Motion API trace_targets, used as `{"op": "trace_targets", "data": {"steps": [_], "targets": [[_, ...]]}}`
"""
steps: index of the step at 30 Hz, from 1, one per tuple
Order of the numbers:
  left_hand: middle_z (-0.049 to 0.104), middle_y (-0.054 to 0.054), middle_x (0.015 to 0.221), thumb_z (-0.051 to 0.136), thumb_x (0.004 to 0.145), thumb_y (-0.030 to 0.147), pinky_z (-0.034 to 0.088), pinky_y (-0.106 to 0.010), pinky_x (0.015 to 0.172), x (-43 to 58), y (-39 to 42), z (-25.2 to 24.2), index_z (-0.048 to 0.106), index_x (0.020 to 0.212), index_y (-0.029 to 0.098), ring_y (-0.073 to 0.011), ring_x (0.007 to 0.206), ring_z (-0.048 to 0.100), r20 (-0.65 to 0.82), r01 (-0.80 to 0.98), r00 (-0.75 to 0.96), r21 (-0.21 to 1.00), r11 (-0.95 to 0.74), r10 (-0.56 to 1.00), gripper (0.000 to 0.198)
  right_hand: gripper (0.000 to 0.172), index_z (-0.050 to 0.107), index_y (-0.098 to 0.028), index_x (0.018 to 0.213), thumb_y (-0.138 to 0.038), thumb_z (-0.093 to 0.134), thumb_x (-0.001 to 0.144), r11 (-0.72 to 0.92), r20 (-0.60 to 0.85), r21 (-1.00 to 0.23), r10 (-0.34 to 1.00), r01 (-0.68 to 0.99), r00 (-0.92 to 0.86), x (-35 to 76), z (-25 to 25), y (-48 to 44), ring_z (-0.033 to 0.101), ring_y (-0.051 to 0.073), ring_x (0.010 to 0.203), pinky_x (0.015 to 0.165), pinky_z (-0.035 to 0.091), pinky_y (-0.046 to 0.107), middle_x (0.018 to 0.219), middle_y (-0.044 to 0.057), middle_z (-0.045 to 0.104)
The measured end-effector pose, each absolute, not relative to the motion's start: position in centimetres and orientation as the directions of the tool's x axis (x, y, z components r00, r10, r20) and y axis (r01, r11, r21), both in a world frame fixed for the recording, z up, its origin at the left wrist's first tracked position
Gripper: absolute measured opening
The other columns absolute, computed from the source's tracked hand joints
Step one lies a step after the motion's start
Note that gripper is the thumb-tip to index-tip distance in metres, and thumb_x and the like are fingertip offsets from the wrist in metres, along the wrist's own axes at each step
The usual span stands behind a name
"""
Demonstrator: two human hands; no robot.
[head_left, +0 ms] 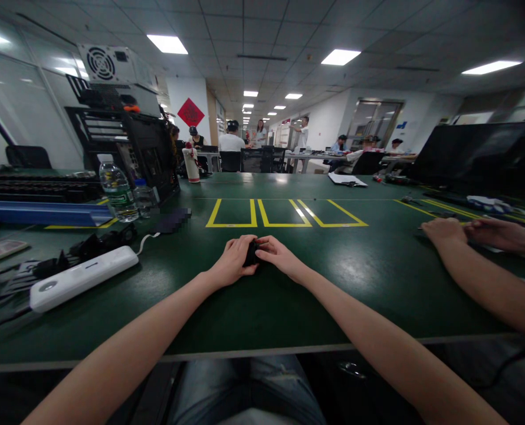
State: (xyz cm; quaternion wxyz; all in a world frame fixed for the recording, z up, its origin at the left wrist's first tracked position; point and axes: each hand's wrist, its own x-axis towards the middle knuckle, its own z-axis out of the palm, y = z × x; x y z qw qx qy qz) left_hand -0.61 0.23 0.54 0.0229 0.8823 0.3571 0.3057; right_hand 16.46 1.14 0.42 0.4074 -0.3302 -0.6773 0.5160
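Between my two hands, low over the green table (360, 319), is a small black object (252, 254); most of it is hidden by fingers, so its kind does not show. My left hand (233, 258) wraps round it from the left, thumb at the near side. From the right, my right hand (281, 256) closes its fingertips and thumb on the object's other side. Just beyond the hands, yellow tape outlines (231, 225) mark the tabletop.
To my left lie a white power strip (85, 277) and black cables. Behind them stand a water bottle (115, 189) and an open computer case (145, 147). At the right, a co-worker's hands (448, 231) work near a monitor (484, 156). A clipboard (347, 180) lies farther back.
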Motion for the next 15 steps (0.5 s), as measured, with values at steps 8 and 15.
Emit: {"op": "trace_targets", "data": {"steps": [8, 15], "targets": [[0.042, -0.008, 0.113, 0.057, 0.068, 0.023, 0.026, -0.044, 0.093, -0.65, 0.14, 0.66, 0.027, 0.116, 0.02, -0.0234, 0.105, 0.042, 0.518, 0.617, 0.562, 0.258, -0.744, 0.646, 0.057, 0.039, 0.043, -0.021, 0.095, -0.02, 0.065, 0.062, 0.257, 0.233, -0.966, 0.812, -0.031, -0.535, 16.76, 0.76, 0.81, 0.052, 0.015, 0.091, 0.084, 0.039, 0.035, 0.089, 0.0, 0.054], [0.042, -0.008, 0.113, 0.056, 0.069, 0.025, 0.027, -0.043, 0.092, -0.62, 0.2, 0.61, 0.026, 0.117, 0.02, -0.0234, 0.106, 0.042, 0.521, 0.617, 0.557, 0.262, -0.742, 0.647, 0.057, 0.025, 0.046, -0.021, 0.091, -0.029, 0.057, 0.07, 0.272, 0.244, -0.962, 0.848, -0.009, -0.471, 16.58, 0.69, 0.83, 0.052, 0.014, 0.087, 0.082, 0.04, 0.034, 0.087, 0.0, 0.053]]}}
